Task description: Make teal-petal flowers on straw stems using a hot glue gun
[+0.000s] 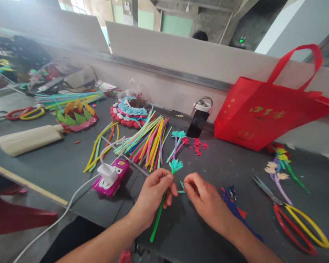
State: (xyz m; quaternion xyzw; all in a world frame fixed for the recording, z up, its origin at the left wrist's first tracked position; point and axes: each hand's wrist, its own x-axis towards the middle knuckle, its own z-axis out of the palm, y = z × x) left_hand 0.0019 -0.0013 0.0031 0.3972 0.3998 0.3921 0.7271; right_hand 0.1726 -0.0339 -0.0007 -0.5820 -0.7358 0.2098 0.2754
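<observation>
While left hand (158, 185) grips one flower (176, 166), two turquoise blooms (180, 134) lie beyond.

Left hand (157, 188), right hand (204, 197), forearms (115, 230) all bare.
Dark cloth (74, 239) worn, near left; black or navy, garment type unclear.

Dark tabletop (230, 164), pale partition (164, 42) behind, bright window (79, 6).

1 red bag (259, 115), 1 phone (198, 123)
</observation>
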